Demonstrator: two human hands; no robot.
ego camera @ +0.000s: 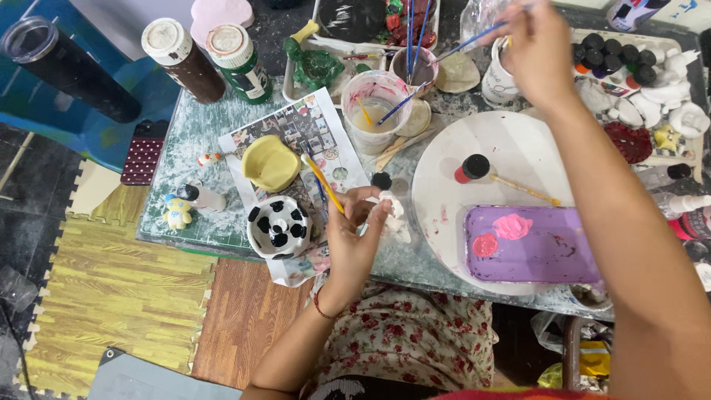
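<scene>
Head view: I see my left hand point(354, 237) with its fingers clamped on a small white figurine point(392, 215), held just left of the round white plate point(511, 148) on the worktop point(200, 141). My right hand point(537, 52) is raised above the plate's far edge, fingers pinched together on a thin blue-handled brush point(444, 53). On the plate's near side lies a purple tray point(548, 248) with pink paint. Left of the plate stand a black-spotted white bowl point(278, 226) and a yellow cup point(269, 163).
</scene>
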